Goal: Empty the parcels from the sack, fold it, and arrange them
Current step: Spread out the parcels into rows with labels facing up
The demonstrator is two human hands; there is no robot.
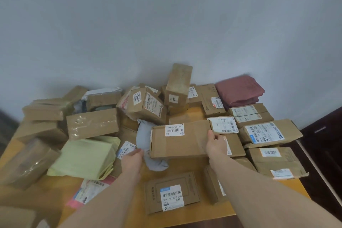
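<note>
While the right hand (215, 143) grips the long carton (180, 139), left hand (132, 157) hovers open — grey mailer (144, 138) wedged between, green mailer (87, 155) at nine o'clock.

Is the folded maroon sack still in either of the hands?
No, the folded maroon sack lies at the table's far right corner, apart from both hands.

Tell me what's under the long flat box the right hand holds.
Under the long flat box lie a grey bag and another box; whatever lies beneath its middle is covered.
</note>
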